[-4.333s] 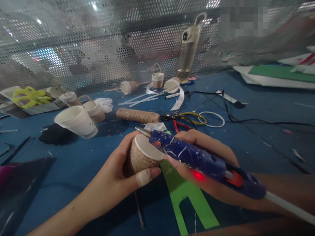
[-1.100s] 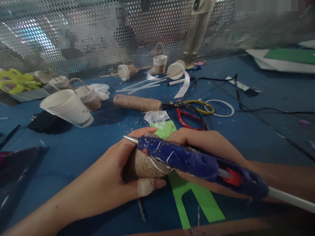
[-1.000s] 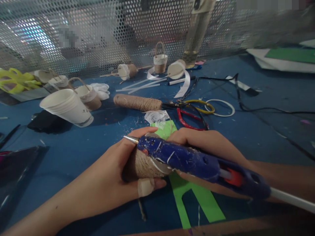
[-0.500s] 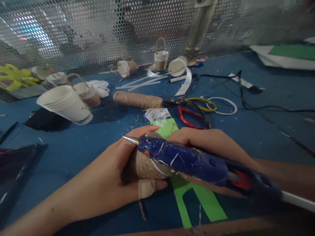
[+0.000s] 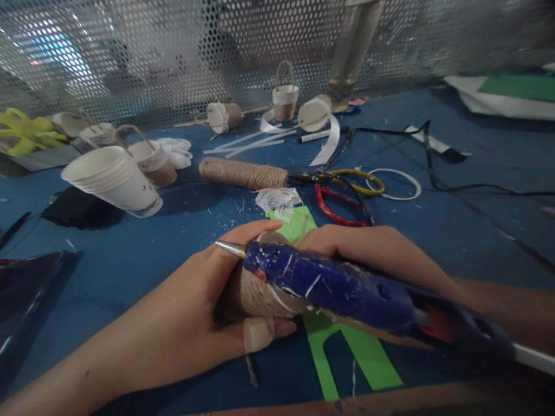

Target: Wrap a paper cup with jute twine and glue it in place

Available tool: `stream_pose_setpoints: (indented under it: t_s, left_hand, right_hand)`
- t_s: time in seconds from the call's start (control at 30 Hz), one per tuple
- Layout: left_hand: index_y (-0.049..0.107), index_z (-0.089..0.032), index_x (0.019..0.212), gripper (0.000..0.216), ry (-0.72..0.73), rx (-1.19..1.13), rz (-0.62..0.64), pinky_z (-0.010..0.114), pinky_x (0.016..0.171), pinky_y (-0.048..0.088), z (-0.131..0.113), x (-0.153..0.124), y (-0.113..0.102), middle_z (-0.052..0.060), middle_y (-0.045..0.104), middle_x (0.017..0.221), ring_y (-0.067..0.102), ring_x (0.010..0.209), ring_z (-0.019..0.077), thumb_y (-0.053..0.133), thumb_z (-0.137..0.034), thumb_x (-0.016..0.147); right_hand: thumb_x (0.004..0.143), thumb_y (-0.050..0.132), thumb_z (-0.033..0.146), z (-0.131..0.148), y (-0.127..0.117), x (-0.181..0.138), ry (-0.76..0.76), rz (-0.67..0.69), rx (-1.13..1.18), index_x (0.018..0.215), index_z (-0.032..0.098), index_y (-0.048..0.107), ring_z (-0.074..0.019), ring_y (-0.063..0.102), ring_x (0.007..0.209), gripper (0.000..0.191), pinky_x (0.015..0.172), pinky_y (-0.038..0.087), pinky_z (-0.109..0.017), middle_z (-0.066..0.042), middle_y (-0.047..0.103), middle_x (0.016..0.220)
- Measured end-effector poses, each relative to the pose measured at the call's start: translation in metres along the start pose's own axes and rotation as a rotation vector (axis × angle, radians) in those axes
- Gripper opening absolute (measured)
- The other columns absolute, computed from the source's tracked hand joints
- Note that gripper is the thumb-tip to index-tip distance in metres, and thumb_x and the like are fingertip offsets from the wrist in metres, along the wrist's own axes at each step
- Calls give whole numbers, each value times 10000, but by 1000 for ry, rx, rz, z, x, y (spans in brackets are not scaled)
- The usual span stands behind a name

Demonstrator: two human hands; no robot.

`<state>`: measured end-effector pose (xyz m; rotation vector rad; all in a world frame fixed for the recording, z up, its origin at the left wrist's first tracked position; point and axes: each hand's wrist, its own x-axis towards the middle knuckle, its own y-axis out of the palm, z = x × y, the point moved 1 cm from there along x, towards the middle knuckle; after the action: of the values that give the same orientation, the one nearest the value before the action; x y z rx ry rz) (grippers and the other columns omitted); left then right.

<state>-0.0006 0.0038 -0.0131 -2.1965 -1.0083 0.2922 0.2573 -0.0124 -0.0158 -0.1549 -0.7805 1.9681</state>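
My left hand is wrapped round a paper cup with twine wound about it, tipped on its side; the thumb wears a beige bandage. A loose twine end hangs below the thumb. My right hand is closed round a blue hot glue gun, whose metal nozzle points left across the cup, above my left forefinger. The gun hides most of the right fingers and part of the cup. A thin twine strand rises by the right fingertips. Beneath the hands lies cut green paper, near a white lace piece.
Beyond my hands lie a twine roll and red- and yellow-handled scissors. Stacked paper cups lean at left beside small twine-handled buckets. A black cord crosses the right side. A perforated metal screen bounds the back.
The glue gun has shifted slightly right and down, and the view has moved a little. Both hands keep nearly the same hold.
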Motion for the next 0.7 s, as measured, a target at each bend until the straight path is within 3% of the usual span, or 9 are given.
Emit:
stream_pose_setpoints:
  t_s: [0.13,0.27,0.5,0.7]
  left_hand:
    - [458,-477,1566,715,-27,-33,19,506,1207,512,-3,-1,-2,-25,622,1560,762,1176,275,809,-399,949]
    - [437,-501,1581,796,-29,-67,31,497,1240,474,-3,1,-2,-40,645,1524,744,1235,291,831,-318,913]
    - [426,-476,1589,804,-18,-58,28,542,1255,455,-1,4,-2,-20,627,1561,649,1398,354,832,-334,909]
    - [442,-477,1581,799,19,-6,11,452,1238,481,0,3,-3,-23,615,1576,736,1230,274,850,-330,910]
  right_hand:
    - [889,585,125,-2,1,-1,-56,-28,18,989,265,622,-170,720,925,175,806,528,-257,27,757,982]
    - [874,612,108,-5,2,-2,-62,-19,36,996,267,643,-163,721,895,203,804,528,-256,33,765,984]
    - [891,699,165,-13,-1,2,-179,15,92,1019,250,641,-149,718,855,164,777,531,-248,29,765,978]
    - [887,743,190,-17,-4,4,-283,28,54,1051,243,607,-142,705,831,220,769,544,-246,24,757,1007]
